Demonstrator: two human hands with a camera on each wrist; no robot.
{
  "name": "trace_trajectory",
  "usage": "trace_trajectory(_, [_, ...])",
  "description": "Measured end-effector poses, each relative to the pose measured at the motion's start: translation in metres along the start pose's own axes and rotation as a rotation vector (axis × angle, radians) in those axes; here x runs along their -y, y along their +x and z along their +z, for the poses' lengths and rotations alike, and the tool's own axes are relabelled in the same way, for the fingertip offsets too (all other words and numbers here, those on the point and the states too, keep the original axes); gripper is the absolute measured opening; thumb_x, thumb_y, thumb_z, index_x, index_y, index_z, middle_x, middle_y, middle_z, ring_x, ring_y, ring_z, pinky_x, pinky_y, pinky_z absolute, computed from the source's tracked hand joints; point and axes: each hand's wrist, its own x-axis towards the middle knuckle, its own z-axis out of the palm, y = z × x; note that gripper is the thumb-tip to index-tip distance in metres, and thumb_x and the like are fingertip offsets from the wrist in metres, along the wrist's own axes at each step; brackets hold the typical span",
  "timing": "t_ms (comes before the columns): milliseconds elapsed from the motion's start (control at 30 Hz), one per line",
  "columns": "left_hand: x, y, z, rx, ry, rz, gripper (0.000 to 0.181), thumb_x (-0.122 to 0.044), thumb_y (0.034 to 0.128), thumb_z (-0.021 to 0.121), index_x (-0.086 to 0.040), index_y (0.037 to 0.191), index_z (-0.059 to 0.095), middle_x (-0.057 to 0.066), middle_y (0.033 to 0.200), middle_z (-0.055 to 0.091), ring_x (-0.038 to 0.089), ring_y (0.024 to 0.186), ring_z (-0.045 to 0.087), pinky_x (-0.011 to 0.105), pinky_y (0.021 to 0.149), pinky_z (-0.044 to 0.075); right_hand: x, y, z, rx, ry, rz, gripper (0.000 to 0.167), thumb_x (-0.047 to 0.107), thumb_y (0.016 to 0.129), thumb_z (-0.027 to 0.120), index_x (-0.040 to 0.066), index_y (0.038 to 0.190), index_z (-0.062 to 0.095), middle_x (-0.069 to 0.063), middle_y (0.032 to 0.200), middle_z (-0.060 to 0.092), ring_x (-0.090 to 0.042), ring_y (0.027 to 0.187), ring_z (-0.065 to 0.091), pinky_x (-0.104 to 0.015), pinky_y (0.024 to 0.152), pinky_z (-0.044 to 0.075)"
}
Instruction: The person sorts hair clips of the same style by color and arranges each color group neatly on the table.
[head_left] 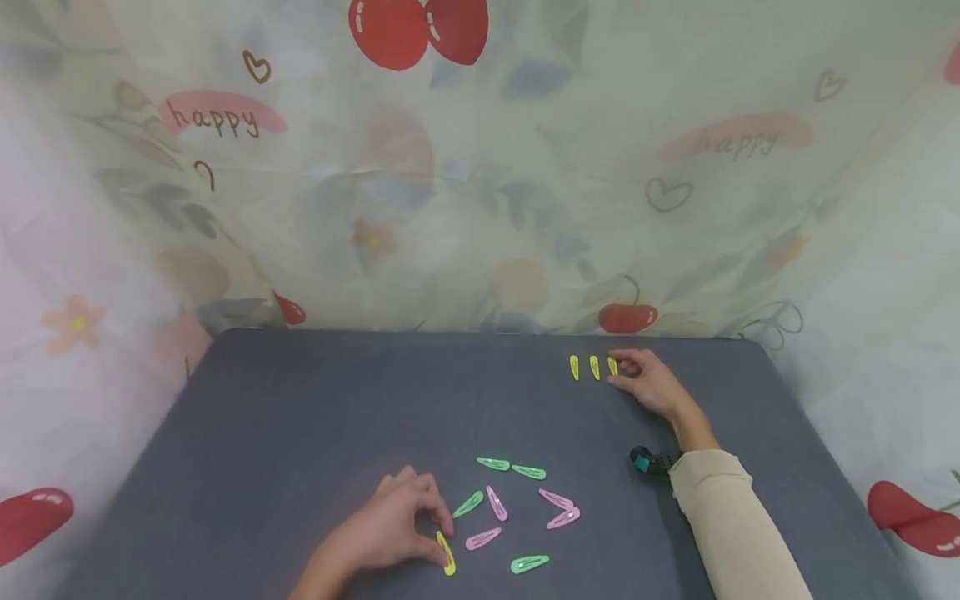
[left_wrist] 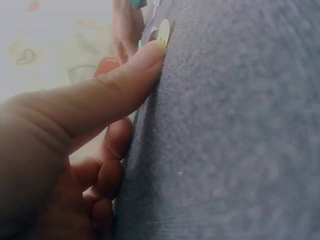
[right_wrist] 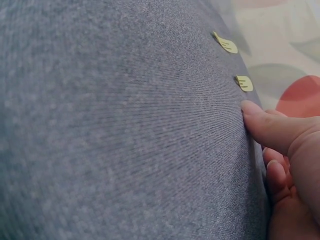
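Note:
At the table's near side, my left hand (head_left: 393, 521) has thumb and index finger at a yellow hair clip (head_left: 449, 560), pinching it. In the left wrist view the thumb tip covers part of that yellow clip (left_wrist: 163, 31). Far back on the right, my right hand (head_left: 651, 382) holds another yellow hair clip (head_left: 612, 367) between thumb and index finger, at the end of a short row. Beside it lie two more yellow clips, one in the middle (head_left: 594, 367) and one at the left (head_left: 574, 367). The right wrist view hides the held clip behind the thumb.
Several green hair clips (head_left: 530, 564) and pink hair clips (head_left: 483, 538) lie scattered right of my left hand on the dark grey table (head_left: 315, 400). A patterned curtain (head_left: 480, 208) hangs behind the table. A small black device (head_left: 642, 459) is at my right wrist.

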Motion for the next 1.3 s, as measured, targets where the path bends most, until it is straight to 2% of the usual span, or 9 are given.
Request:
trace_trajectory(300, [-0.003, 0.002, -0.002, -0.005, -0.016, 0.004, 0.024, -0.043, 0.0688, 0.089, -0.041, 0.070, 0.065, -0.024, 0.081, 0.053, 0.000, 0.086, 0.041, 0.030, 0.083, 0.028, -0.002, -0.001, 0.001, -0.004, 0.008, 0.004, 0.051, 0.026, 0.099, 0.068, 0.008, 0.145, 0.054, -0.019, 0.132, 0.051, -0.035, 0.120, 0.051, -0.057, 0.103, 0.041])
trace_trajectory(400, [-0.004, 0.003, -0.004, -0.011, -0.056, -0.036, 0.024, -0.043, 0.0761, 0.085, -0.038, 0.073, 0.062, -0.021, 0.077, 0.053, 0.002, 0.082, 0.042, 0.028, 0.079, 0.029, -0.003, -0.001, 0.002, -0.005, 0.004, 0.000, 0.051, 0.025, 0.099, 0.067, 0.007, 0.145, 0.054, -0.020, 0.132, 0.052, -0.035, 0.120, 0.051, -0.057, 0.103, 0.041])
trace_trajectory(467, [-0.005, 0.004, -0.006, -0.022, -0.118, -0.068, 0.020, -0.041, 0.0821, 0.082, -0.035, 0.078, 0.063, -0.017, 0.076, 0.054, 0.003, 0.079, 0.045, 0.025, 0.076, 0.033, -0.004, -0.001, 0.002, -0.007, 0.001, 0.003, 0.051, 0.025, 0.099, 0.067, 0.008, 0.145, 0.054, -0.019, 0.132, 0.052, -0.035, 0.121, 0.052, -0.056, 0.104, 0.041])
trace_trajectory(600, [-0.006, 0.006, -0.012, -0.091, -0.227, -0.084, 0.005, -0.031, 0.0923, 0.074, -0.027, 0.094, 0.072, -0.011, 0.080, 0.056, 0.002, 0.076, 0.050, 0.022, 0.070, 0.041, -0.005, 0.000, 0.002, -0.008, -0.001, -0.009, 0.051, 0.024, 0.099, 0.068, 0.007, 0.145, 0.054, -0.019, 0.132, 0.052, -0.035, 0.120, 0.052, -0.056, 0.103, 0.042])
trace_trajectory(667, [-0.006, 0.006, -0.015, -0.132, -0.253, -0.077, 0.006, -0.024, 0.0951, 0.071, -0.023, 0.100, 0.073, -0.009, 0.084, 0.057, 0.002, 0.077, 0.051, 0.022, 0.069, 0.044, -0.005, 0.000, 0.002, -0.008, -0.001, -0.013, 0.051, 0.024, 0.099, 0.068, 0.007, 0.145, 0.055, -0.019, 0.132, 0.052, -0.034, 0.120, 0.052, -0.056, 0.103, 0.042])
trace_trajectory(800, [-0.008, 0.010, -0.020, -0.187, -0.316, -0.120, 0.006, -0.014, 0.0965, 0.068, -0.019, 0.101, 0.068, -0.004, 0.088, 0.062, 0.004, 0.080, 0.056, 0.023, 0.072, 0.047, -0.005, 0.002, 0.002, -0.004, -0.007, -0.011, 0.051, 0.025, 0.099, 0.068, 0.008, 0.145, 0.055, -0.019, 0.132, 0.052, -0.034, 0.119, 0.052, -0.056, 0.103, 0.042])
trace_trajectory(967, [-0.014, 0.022, -0.026, -0.280, -0.356, -0.183, 0.011, -0.009, 0.0949, 0.069, -0.017, 0.101, 0.064, -0.002, 0.083, 0.066, 0.007, 0.075, 0.062, 0.024, 0.067, 0.050, -0.005, 0.002, 0.002, -0.003, -0.011, -0.022, 0.050, 0.024, 0.099, 0.068, 0.008, 0.145, 0.055, -0.018, 0.131, 0.052, -0.033, 0.118, 0.052, -0.055, 0.102, 0.043])
trace_trajectory(1133, [-0.022, 0.034, -0.032, -0.374, -0.351, -0.122, 0.014, -0.009, 0.0916, 0.074, -0.017, 0.103, 0.073, -0.003, 0.088, 0.073, 0.004, 0.077, 0.067, 0.023, 0.071, 0.055, -0.005, 0.003, 0.002, -0.005, 0.006, -0.038, 0.050, 0.023, 0.099, 0.068, 0.007, 0.144, 0.055, -0.018, 0.129, 0.052, -0.033, 0.116, 0.052, -0.054, 0.101, 0.042])
trace_trajectory(1300, [-0.029, 0.042, -0.037, -0.402, -0.345, -0.049, 0.020, -0.003, 0.0858, 0.078, -0.015, 0.102, 0.075, -0.002, 0.087, 0.072, 0.004, 0.070, 0.068, 0.024, 0.065, 0.057, -0.006, 0.003, 0.002, -0.007, 0.013, -0.050, 0.049, 0.022, 0.098, 0.068, 0.006, 0.144, 0.056, -0.018, 0.128, 0.053, -0.033, 0.116, 0.052, -0.054, 0.101, 0.043])
